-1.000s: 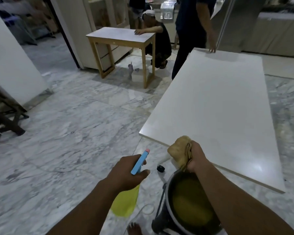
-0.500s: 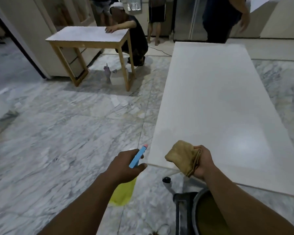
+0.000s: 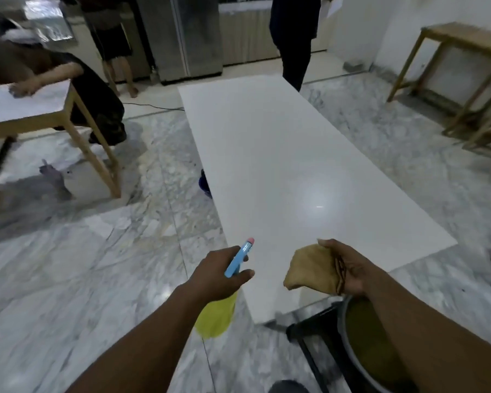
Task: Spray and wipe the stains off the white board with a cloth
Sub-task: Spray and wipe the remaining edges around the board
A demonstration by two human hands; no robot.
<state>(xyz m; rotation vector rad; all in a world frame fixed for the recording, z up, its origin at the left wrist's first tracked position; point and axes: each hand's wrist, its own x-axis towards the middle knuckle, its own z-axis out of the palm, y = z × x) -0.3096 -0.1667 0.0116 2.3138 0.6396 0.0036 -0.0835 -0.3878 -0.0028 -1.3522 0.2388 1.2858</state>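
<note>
Left hand [image 3: 214, 275] fingers grasp the spray bottle [image 3: 219, 307]; right hand [image 3: 347, 269] fingers pinch the folded cloth [image 3: 312, 269] over the white board's [image 3: 281, 165] near end.

Board [image 3: 281, 165]: laid flat, running lengthwise away from the wearer; floor [image 3: 68, 265] is seen to its left, right and near sides.
Spray bottle [image 3: 219, 313]: held in the left hand [image 3: 216, 276], just beside the board's near left corner.
Cloth [image 3: 312, 269]: held in the right hand [image 3: 349, 268], over the board's near end.
Bucket [image 3: 372, 350]: placed just before the board's near edge, under the right forearm.
Small table [image 3: 26, 103]: set well left of the board.
Standing person [image 3: 292, 38]: positioned at the board's far end.
Table frame [image 3: 465, 66]: set well right of the board.
</note>
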